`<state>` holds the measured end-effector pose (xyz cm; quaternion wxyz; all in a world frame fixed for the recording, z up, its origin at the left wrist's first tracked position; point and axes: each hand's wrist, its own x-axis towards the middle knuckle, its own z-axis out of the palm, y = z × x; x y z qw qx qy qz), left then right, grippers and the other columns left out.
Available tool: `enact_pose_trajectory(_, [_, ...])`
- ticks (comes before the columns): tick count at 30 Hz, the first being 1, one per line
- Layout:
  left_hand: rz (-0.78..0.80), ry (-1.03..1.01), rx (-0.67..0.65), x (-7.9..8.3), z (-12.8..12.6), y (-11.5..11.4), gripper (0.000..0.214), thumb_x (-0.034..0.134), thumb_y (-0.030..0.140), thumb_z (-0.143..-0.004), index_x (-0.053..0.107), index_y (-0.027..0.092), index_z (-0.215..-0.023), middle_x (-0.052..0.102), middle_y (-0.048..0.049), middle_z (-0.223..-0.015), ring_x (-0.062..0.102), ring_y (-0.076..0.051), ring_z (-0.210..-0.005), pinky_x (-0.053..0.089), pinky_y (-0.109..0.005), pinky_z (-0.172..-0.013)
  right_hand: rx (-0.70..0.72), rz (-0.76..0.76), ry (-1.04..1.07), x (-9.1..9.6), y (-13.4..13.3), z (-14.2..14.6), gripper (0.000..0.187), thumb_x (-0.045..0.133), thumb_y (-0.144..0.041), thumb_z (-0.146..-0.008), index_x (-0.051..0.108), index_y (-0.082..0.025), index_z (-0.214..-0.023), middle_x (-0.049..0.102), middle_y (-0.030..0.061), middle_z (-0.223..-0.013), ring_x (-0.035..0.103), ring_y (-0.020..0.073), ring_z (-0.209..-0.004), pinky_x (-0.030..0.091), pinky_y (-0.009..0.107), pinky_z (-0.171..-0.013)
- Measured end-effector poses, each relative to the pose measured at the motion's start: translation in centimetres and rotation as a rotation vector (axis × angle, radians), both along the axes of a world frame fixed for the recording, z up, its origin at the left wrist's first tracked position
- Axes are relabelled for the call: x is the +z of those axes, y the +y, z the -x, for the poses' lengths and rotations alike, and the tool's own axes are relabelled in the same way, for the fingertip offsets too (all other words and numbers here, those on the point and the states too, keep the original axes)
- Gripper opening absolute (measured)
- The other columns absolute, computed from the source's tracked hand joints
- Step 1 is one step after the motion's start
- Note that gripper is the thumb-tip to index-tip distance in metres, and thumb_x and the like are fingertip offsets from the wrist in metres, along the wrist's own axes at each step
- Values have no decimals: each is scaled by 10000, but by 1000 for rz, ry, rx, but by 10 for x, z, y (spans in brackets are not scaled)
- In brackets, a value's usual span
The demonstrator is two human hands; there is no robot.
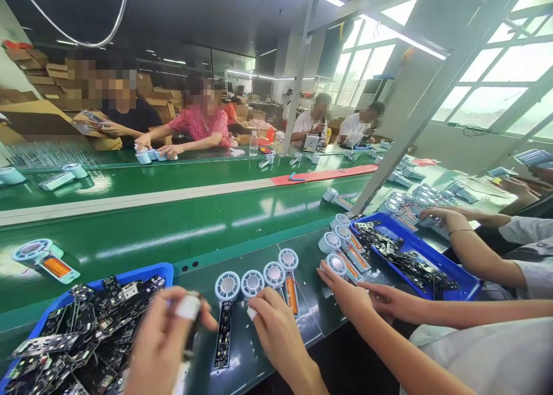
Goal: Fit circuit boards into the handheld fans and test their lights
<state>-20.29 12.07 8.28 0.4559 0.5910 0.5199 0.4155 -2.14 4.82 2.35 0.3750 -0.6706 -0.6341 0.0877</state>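
My left hand (162, 340), blurred and with white wrapping on a fingertip, is closed on a dark strip that looks like a circuit board (192, 326), beside a blue tray (169, 275) heaped with circuit boards (97, 320). Several light-blue handheld fan housings stand in a row before me. The leftmost fan (227, 286) has a black circuit board (223, 334) along its handle. My right hand (279, 334), fingers curled, is on the handle of the second fan (252, 283), hiding most of it. To its right are another fan (273, 274) and one with an orange battery (292, 294).
At my right a co-worker's hands (349, 297) handle a fan beside another blue tray (464, 284) of boards. A green conveyor belt (173, 234) runs across, carrying a fan (43, 257) at left. Other people work on the far side. A slanted metal post (389, 153) rises at right.
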Motion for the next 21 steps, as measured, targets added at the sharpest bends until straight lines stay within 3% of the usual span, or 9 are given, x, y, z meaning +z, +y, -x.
enact_pose_trajectory(2, [245, -238, -216, -29, -28, -38, 413, 589, 618, -842, 499, 263, -1033, 697, 29, -777, 625, -147, -556, 506, -253, -527, 57, -38, 131, -1, -1, -5, 365, 488, 28, -848, 681, -229, -1020, 674, 41, -1072, 648, 181, -969, 509, 284, -869])
enact_pose_trajectory(4, [358, -271, -303, -59, -40, -59, 419, 611, 588, -831, 513, 250, -1058, 679, 17, -783, 570, -134, -506, 447, -236, -442, 97, -59, 262, 0, -5, -9, 353, 493, 13, -866, 700, -224, -1026, 702, 36, -1076, 660, 166, -991, 502, 257, -893])
enact_pose_trajectory(6, [310, -157, -327, -84, -33, -62, 380, 592, 505, -854, 574, 232, -1118, 719, -25, -874, 630, -155, -583, 509, -253, -507, 107, -55, 342, 1, -9, -11, 333, 503, -6, -880, 723, -225, -1004, 721, 24, -997, 675, 150, -929, 508, 227, -847])
enact_pose_trajectory(8, [172, 21, -361, -98, -13, -54, 371, 591, 408, -848, 641, 241, -1175, 763, -52, -987, 725, -210, -793, 590, -289, -691, 113, -58, 360, 0, -14, -9, 331, 508, -20, -889, 741, -234, -987, 720, 18, -941, 676, 143, -876, 509, 213, -801])
enact_pose_trajectory(10, [30, 140, -381, -103, 9, -44, 391, 610, 353, -819, 685, 277, -1195, 765, -40, -1136, 719, -251, -1038, 588, -315, -863, 143, -73, 327, -3, -18, -4, 358, 494, -20, -895, 748, -243, -1013, 710, 24, -935, 670, 144, -860, 507, 215, -779])
enact_pose_trajectory(12, [-40, 186, -339, -98, 24, -41, 397, 609, 359, -813, 704, 312, -1196, 749, -9, -1201, 697, -258, -1113, 583, -316, -894, 187, -83, 268, -8, -21, 2, 394, 469, -22, -909, 744, -255, -1067, 695, 32, -929, 659, 144, -833, 503, 220, -749])
enact_pose_trajectory(15, [32, 161, -196, -83, 25, -46, 418, 557, 437, -856, 689, 306, -1231, 787, -15, -998, 744, -235, -863, 601, -284, -704, 214, -99, 198, -17, -24, 12, 408, 444, -39, -936, 726, -261, -1130, 683, 44, -923, 644, 148, -799, 496, 231, -712])
enact_pose_trajectory(17, [158, 86, -145, -77, 18, -49, 477, 548, 501, -864, 663, 258, -1258, 756, -17, -797, 679, -202, -615, 547, -266, -544, 176, -101, 218, -23, -26, 18, 394, 476, -39, -919, 700, -245, -1168, 697, 49, -941, 647, 162, -825, 498, 245, -735])
enact_pose_trajectory(21, [352, -39, -192, -79, 4, -45, 555, 652, 586, -773, 658, 197, -1168, 628, 27, -600, 505, -158, -455, 406, -243, -421, 32, 33, 371, -27, -26, 21, 305, 612, -25, -816, 715, -212, -1033, 703, 22, -876, 623, 150, -736, 475, 219, -664])
